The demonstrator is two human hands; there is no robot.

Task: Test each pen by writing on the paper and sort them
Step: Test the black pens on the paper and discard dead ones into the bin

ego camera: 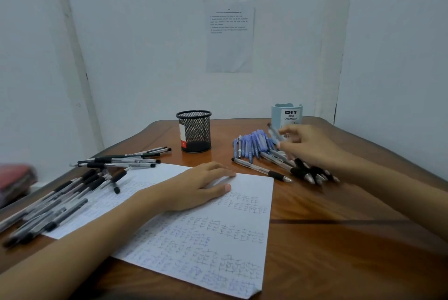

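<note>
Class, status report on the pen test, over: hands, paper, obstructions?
Left hand flat on paper. Right hand pinching a pen, blurred, above the blue pen pile. Black pens overlap paper's left edge.

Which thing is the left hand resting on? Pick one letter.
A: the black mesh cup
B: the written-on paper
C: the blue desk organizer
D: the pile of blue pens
B: the left hand lies flat, fingers straight, on the paper.
</note>
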